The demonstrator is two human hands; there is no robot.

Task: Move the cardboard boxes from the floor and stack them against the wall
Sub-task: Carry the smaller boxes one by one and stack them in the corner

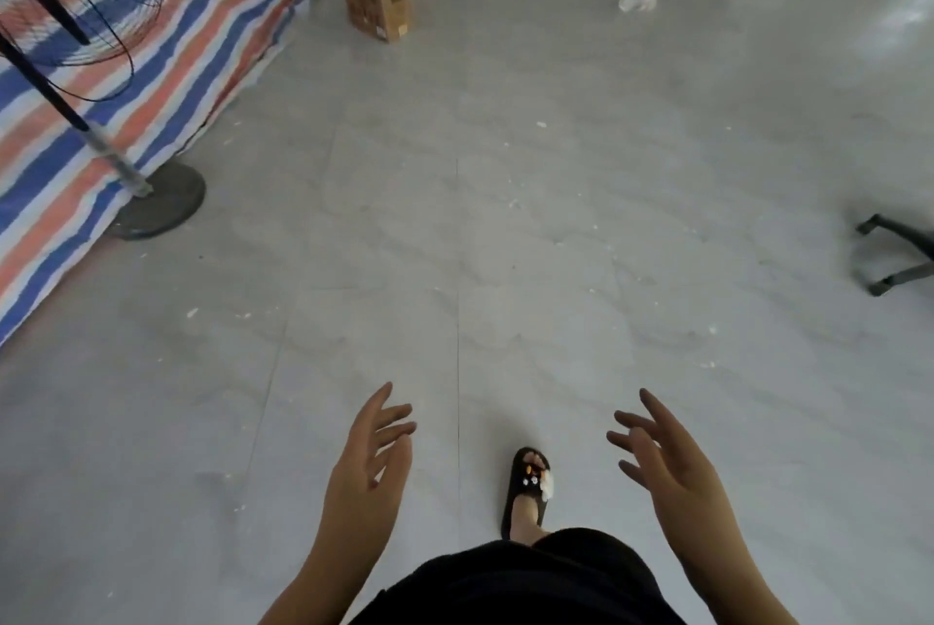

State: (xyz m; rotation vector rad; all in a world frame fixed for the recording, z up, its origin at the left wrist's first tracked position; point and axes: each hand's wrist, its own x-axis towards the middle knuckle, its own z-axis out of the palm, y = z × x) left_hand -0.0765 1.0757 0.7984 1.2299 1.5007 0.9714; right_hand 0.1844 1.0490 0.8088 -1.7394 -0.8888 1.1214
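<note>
Head view. Left hand: raised over the grey tiled floor, fingers straight and loosely spread, holding nothing. Right hand: same height, fingers spread and slightly bent, holding nothing. Cardboard box: one, upright on the floor far ahead, just beside the striped tarpaulin (blue, orange and white). Pedestal fan: round base on the floor at the tarpaulin's edge. Sandalled foot: between the hands. Chair base: right edge. Crumpled plastic: well right of the box.
</note>
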